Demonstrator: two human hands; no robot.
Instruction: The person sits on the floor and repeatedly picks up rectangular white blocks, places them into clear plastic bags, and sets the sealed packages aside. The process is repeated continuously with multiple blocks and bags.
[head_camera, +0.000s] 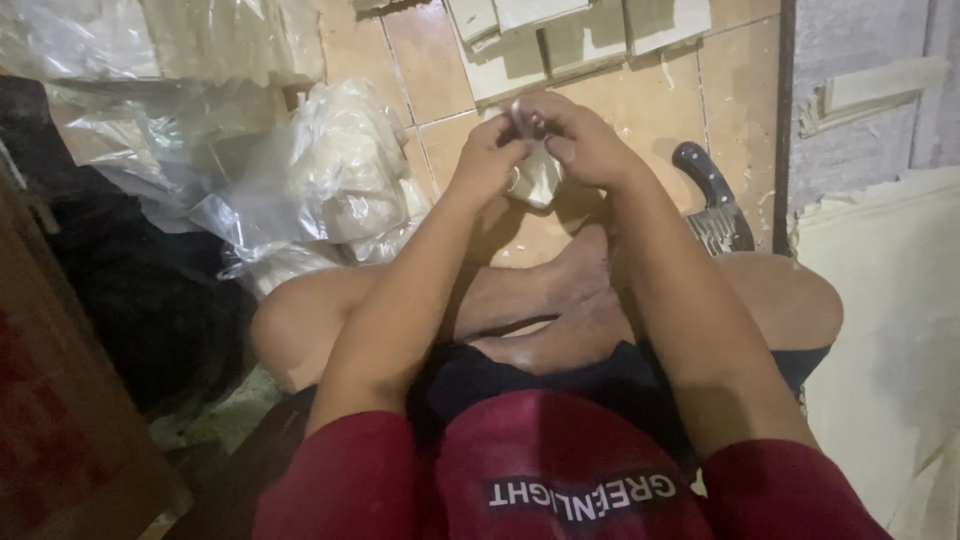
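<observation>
A box (60, 400) stands at far left, beside clear bags (340, 180) of pale blocks heaped on the tiled floor (430, 80). The left hand (490, 155) and right hand (580, 140) meet above the crossed feet, fingers pinching one small bag (537, 178) holding something white. One knife (712, 200) lies right. Four pale slabs (560, 35) lie beyond.

We observed a small clear plastic bag (537, 175) holding a pale, off-white block. It hung upright above the tiled floor (430, 70), ahead of the crossed feet. Its neck was gathered and pinched between the left hand (490, 155) and the right hand (580, 140); its lower part sagged freely.
</observation>
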